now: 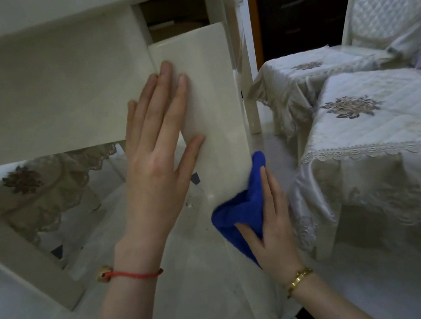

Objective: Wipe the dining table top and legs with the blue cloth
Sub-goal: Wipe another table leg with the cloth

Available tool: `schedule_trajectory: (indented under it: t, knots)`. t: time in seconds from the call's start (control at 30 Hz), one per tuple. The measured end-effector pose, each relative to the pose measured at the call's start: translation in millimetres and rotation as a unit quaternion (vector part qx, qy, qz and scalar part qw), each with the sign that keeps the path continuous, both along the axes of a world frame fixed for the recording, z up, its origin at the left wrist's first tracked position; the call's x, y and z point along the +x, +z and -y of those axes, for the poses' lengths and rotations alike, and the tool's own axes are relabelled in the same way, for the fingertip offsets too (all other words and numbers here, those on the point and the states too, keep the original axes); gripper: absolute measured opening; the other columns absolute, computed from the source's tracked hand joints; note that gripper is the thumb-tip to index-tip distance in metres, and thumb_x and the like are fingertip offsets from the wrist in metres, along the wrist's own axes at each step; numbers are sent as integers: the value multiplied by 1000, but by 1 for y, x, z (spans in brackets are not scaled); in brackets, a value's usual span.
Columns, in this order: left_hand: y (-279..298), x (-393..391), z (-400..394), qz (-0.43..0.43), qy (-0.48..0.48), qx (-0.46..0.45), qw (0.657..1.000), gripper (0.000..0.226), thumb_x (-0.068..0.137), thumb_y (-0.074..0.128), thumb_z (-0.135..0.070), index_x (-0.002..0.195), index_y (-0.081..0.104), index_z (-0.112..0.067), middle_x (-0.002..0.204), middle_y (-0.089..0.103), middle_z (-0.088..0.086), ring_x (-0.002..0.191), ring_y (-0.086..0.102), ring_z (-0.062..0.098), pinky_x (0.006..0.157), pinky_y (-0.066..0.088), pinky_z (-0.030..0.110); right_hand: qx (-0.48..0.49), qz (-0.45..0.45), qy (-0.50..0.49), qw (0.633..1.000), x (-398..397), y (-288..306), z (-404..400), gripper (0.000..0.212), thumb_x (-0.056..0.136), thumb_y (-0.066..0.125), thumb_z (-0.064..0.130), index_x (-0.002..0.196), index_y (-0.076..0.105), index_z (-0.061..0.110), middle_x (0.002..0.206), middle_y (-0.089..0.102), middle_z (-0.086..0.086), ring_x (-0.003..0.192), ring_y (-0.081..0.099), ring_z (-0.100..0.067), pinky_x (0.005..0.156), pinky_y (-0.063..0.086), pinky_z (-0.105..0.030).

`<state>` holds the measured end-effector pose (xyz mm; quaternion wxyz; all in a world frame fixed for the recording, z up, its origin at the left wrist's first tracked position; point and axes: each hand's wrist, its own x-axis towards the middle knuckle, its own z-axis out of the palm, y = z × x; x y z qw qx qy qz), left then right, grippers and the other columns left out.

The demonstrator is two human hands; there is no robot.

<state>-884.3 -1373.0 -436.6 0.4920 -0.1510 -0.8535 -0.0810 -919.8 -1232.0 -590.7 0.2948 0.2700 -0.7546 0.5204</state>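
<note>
So right now the right hand (268,235) has its fingers closed around the bunched-up blue cloth (240,209) and is pressing it against the right edge of the cream table leg (211,99), low down near the floor. The left hand (154,153) is holding nothing, fingers spread flat on the front face of that same leg, just bracing. Biggest risk I see: the cloth is wadded, so only a small bit actually touches the leg, and it could skate along the corner and miss the flat faces entirely. Also that bare palm will probably leave smudges right where it's resting, so that patch needs a pass too. The covered chairs (377,119) sit close on the right, so there's not much elbow room and the cloth could snag the lace trim. There also look to be crumbs on the floor (191,205) that could get dragged up onto the leg.
</note>
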Motion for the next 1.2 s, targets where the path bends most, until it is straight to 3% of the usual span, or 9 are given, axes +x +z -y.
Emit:
schedule_trajectory:
  t: [0.1, 0.23, 0.47, 0.63, 0.7, 0.8, 0.93, 1.07, 1.2]
  knots:
    - [-1, 0, -1, 0, -3, 6, 1000, 59, 98, 57, -15, 148, 29, -3, 158, 22, 13, 150, 18, 26, 121, 20, 54, -11, -20, -1, 1000, -6, 26, 3, 76, 92, 41, 59, 153, 3, 32, 159, 5, 17, 144, 13, 0, 119, 21, -34]
    - [0, -2, 1, 3, -8, 8, 1000, 60, 97, 59, -14, 148, 29, -4, 158, 20, 11, 150, 18, 25, 122, 18, 52, -54, -96, -38, 993, -17, 79, 15, 76, 93, 52, 44, 152, 12, 16, 158, 17, -5, 145, 22, -14, 118, 25, -38]
    - [-1, -1, 0, 5, -13, 16, 1000, 61, 97, 59, -14, 149, 28, -5, 159, 20, 8, 150, 16, 22, 121, 19, 54, -20, -16, -21, 999, -1, -3, 5, 72, 92, 39, 61, 150, 0, 44, 157, 4, 24, 144, 18, -4, 115, 27, -45]
    - [0, 0, 0, 8, -17, 21, 1000, 60, 98, 58, -16, 148, 28, -4, 159, 20, 11, 150, 17, 24, 122, 17, 53, -65, -66, -14, 996, -17, 59, 10, 75, 93, 49, 49, 152, 12, 22, 158, 18, 0, 144, 22, -9, 118, 24, -32]
    - [0, -1, -1, 7, -19, 24, 999, 60, 98, 58, -15, 148, 28, -3, 159, 20, 13, 150, 17, 25, 122, 17, 53, -80, -74, -18, 994, -19, 63, 12, 76, 92, 52, 46, 152, 14, 19, 157, 20, -2, 141, 23, -4, 116, 23, -28]
    - [-2, 0, -3, -1, -24, 19, 1000, 58, 98, 57, -14, 147, 30, -1, 158, 22, 16, 150, 18, 27, 121, 20, 54, -53, -46, -26, 997, -12, 27, 10, 75, 93, 48, 50, 153, 10, 25, 157, 15, 7, 140, 18, 3, 116, 17, -19]
    - [-29, 8, -8, -40, -12, 18, 999, 49, 96, 59, -9, 141, 41, 3, 151, 34, 17, 144, 31, 30, 117, 30, 53, 5, 14, -41, 999, 4, -44, 1, 71, 94, 39, 56, 151, 0, 39, 157, 5, 23, 143, 13, 3, 118, 12, -19]
    - [-87, 20, -18, -34, 8, -25, 999, 49, 93, 64, -8, 137, 46, 1, 147, 39, 18, 140, 38, 33, 112, 36, 56, -13, 46, -64, 997, 16, -97, -9, 66, 96, 34, 58, 151, 2, 40, 156, 5, 26, 143, 16, 2, 116, 23, -34]
    - [-123, 20, -15, 15, 1, -37, 999, 53, 93, 65, -13, 139, 44, 2, 149, 35, 19, 142, 33, 34, 110, 37, 59, -37, 46, -56, 997, 18, -100, 5, 70, 96, 39, 55, 152, 3, 35, 157, 3, 24, 145, 16, -5, 118, 24, -39]
